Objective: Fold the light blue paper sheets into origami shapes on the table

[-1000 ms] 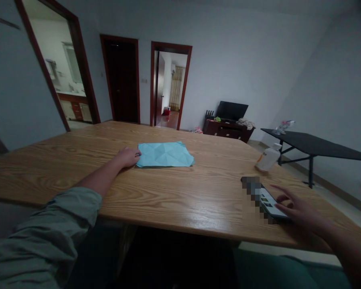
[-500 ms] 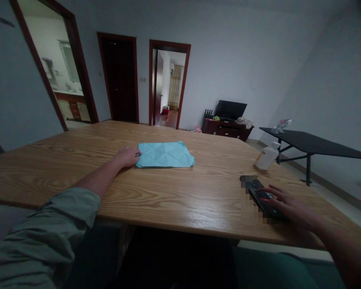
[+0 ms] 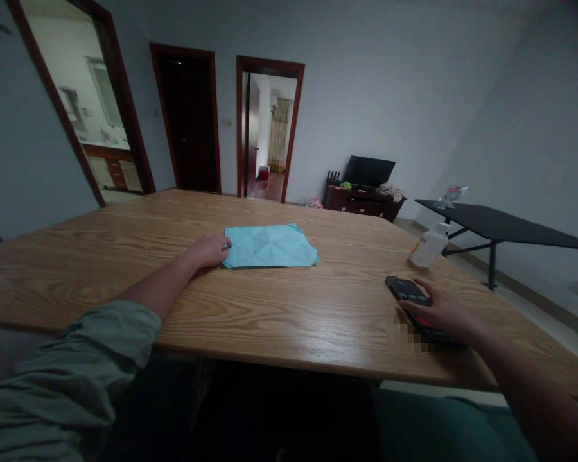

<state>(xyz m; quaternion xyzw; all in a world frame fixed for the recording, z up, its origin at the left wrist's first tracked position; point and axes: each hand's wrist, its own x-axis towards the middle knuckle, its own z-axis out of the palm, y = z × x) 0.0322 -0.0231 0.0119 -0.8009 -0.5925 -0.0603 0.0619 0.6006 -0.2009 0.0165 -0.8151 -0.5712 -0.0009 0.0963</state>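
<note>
A light blue sheet of creased, folded paper [image 3: 271, 246] lies flat on the wooden table [image 3: 279, 314]. At its left edge, my left hand [image 3: 212, 249] has its fingers curled and closed on the paper. Over to the right, my right hand [image 3: 450, 312] grips a black phone [image 3: 411, 293] across its sides, the thumb on the near left side. White timer digits and a red patch show on the phone's screen; its lower part is covered by the hand and by blurred blocks.
A white bottle [image 3: 429, 246] with a white cap stands near the table's right edge. Beyond it is a black folding table [image 3: 505, 224] with a clear plastic item [image 3: 450, 196] on it. A TV [image 3: 369, 172] sits on a dark cabinet [image 3: 361, 204] by the back wall.
My right hand has shifted over the phone, and its fingers now span it where they rested on top. Timer digits have come into view. The left hand stays at the paper.
</note>
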